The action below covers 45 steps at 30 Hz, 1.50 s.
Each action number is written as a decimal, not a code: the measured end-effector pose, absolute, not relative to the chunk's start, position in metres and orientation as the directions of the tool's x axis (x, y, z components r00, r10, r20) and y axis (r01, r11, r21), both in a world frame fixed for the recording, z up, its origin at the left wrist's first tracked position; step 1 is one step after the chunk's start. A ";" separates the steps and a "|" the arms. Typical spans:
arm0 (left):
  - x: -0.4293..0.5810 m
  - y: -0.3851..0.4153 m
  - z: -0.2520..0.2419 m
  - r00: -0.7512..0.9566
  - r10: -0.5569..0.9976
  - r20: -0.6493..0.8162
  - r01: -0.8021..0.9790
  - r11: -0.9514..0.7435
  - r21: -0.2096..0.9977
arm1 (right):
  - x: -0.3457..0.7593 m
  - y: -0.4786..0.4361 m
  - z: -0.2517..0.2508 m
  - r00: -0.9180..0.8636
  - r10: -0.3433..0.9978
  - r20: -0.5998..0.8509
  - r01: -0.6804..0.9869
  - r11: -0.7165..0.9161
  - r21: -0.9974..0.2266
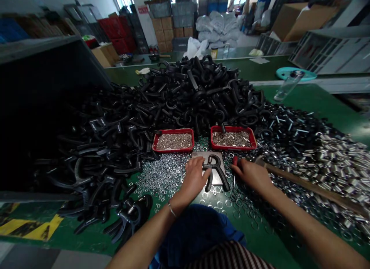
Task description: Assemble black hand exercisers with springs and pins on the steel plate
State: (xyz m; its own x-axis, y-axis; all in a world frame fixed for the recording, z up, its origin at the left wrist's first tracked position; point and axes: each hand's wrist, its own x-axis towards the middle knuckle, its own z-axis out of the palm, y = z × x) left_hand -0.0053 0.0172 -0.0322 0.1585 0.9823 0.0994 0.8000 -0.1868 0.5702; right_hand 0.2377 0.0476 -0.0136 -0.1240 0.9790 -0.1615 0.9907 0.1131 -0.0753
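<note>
left hand point(192, 180) grips a black hand gripper point(215, 165) on a steel plate point(199, 155), right hand point(251, 174) narrow at a red handle point(235, 160), hold unclear; a big heap of black parts point(187, 95) lies beyond

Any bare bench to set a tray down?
Green bench shows right of the glass bottle, above the black fittings, and front-left, below the black handles by the yellow-black tape. Crowded: washers around the left hand and right hand.

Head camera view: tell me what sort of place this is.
Most likely a factory assembly workshop. A green workbench is heaped with black moulded handles, loose steel washers and red trays of small metal parts, and stacked cardboard cartons stand behind.
</note>
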 end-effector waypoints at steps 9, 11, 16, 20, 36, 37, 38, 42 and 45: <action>-0.004 0.018 -0.030 0.193 0.979 0.070 0.867 -0.203 0.455 | 0.254 0.067 -0.005 -0.037 0.995 -0.097 0.749 -0.036 -0.662; -0.008 0.019 -0.030 0.209 0.976 0.060 0.855 -0.212 0.472 | 0.247 0.066 0.002 -0.104 0.989 -0.100 0.455 -0.042 -0.889; -0.012 0.019 -0.032 0.226 0.973 0.038 0.833 -0.214 0.510 | 0.199 0.068 -0.008 -0.174 0.983 -0.051 0.053 -0.043 -0.998; -0.012 0.019 -0.033 0.220 0.975 0.023 0.847 -0.202 0.492 | 0.176 0.070 -0.029 -0.160 0.985 -0.070 0.076 -0.059 -0.995; -0.008 0.017 -0.035 0.210 0.978 0.004 0.861 -0.187 0.474 | 0.165 0.054 -0.024 -0.175 0.984 0.030 0.448 0.107 -0.888; -0.007 0.017 -0.035 0.213 0.977 0.005 0.861 -0.190 0.472 | 0.162 0.052 -0.022 -0.196 0.979 0.046 0.535 0.146 -0.832; -0.007 0.017 -0.035 0.216 0.976 0.006 0.861 -0.194 0.470 | 0.159 0.051 -0.020 -0.215 0.975 0.055 0.600 0.176 -0.780; -0.005 0.017 -0.036 0.210 0.978 0.003 0.862 -0.186 0.472 | 0.150 0.065 -0.010 -0.222 0.975 0.004 0.529 0.124 -0.839; -0.004 0.016 -0.037 0.198 0.980 0.001 0.862 -0.175 0.476 | 0.154 0.082 -0.004 -0.261 0.961 -0.095 0.227 -0.035 -0.973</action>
State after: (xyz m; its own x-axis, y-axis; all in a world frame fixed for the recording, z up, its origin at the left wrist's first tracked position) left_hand -0.0044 0.0159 -0.0372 0.1984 0.9801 0.0007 0.8617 -0.1748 0.4763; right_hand 0.1536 0.0824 -0.0042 -0.2614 0.9605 -0.0952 0.2271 -0.0346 -0.9733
